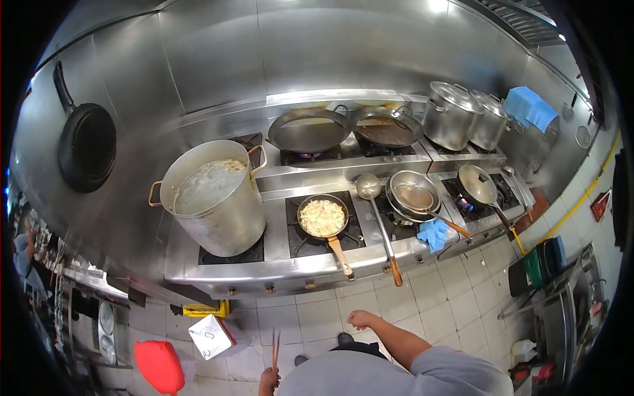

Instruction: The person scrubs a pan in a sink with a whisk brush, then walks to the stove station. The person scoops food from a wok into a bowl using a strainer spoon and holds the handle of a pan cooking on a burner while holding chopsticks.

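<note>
Low at the bottom, my left hand (269, 378) is closed around a pair of long thin chopsticks (275, 350), tips pointing up. My right hand (360, 319) hangs in front of the stove with its fingers curled together, and nothing shows in it. Above it, a frying pan (323, 216) of pale yellowish, chopped-looking food sits on a front burner, its wooden handle toward me. To its right lies a long ladle (377, 218) with a wooden handle. A tall stockpot (221, 214) of cloudy, foamy liquid stands left of the pan.
Two wide pans (309, 135) stand on the back burners. Lidded pots (452, 125) are at the back right. A strainer (413, 191), a blue cloth (432, 233) and a lidded pan (477, 186) are at the front right. A red stool (159, 365) and white tin (211, 336) are on the floor.
</note>
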`<state>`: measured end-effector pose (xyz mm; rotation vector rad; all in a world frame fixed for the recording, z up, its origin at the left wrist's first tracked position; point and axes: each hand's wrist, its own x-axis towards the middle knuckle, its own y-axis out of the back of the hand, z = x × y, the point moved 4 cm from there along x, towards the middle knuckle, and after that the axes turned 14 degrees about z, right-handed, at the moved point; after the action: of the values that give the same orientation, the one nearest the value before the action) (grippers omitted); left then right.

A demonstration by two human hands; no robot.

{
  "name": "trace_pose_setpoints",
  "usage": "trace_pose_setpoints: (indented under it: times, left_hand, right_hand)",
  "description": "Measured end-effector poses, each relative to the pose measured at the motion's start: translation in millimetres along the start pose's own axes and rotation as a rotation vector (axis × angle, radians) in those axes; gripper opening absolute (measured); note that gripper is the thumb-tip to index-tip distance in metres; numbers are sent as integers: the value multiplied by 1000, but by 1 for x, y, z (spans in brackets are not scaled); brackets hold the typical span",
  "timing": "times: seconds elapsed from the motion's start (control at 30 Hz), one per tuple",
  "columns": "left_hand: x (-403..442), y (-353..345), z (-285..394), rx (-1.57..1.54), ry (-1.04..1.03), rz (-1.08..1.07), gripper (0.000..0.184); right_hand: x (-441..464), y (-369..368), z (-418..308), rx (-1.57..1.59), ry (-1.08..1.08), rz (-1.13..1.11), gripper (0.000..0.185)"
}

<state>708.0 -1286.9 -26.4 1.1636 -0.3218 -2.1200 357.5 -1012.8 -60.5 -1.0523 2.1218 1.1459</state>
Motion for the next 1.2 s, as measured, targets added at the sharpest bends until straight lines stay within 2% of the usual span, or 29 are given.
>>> trace_pose_setpoints:
  times: [0.1, 0.17, 0.2, 0.27, 0.4, 0.77, 0.9, 1.2]
  left_hand:
    - [-6, 0, -11, 112, -20, 9, 32]
    - [19, -11, -61, 243, -211, 42, 39]
    - [27, -10, -86, 240, -204, 46, 39]
    - [33, -13, -115, 222, -312, -76, 51]
    - [13, -8, -119, 98, -165, -115, 47]
    - [33, -26, -109, 70, -159, 114, 44]
    - [5, -13, -69, 85, -159, 97, 43]
    - [-13, 1, -56, 136, -26, 60, 36]
  right_hand:
    - [-10, -13, 10, -62, -29, -74, 36]
    - [-15, -14, 16, -71, -12, -73, 36]
    - [-18, -12, 17, -83, -42, -68, 36]
    - [-18, -7, 22, -99, -73, -66, 35]
    - [-5, 5, 28, -107, -90, -42, 34]
    - [-2, -7, 0, -11, -17, -16, 32]
    - [-7, -7, -9, -67, 12, -52, 35]
    - [-1, 4, 4, -43, 5, -24, 35]
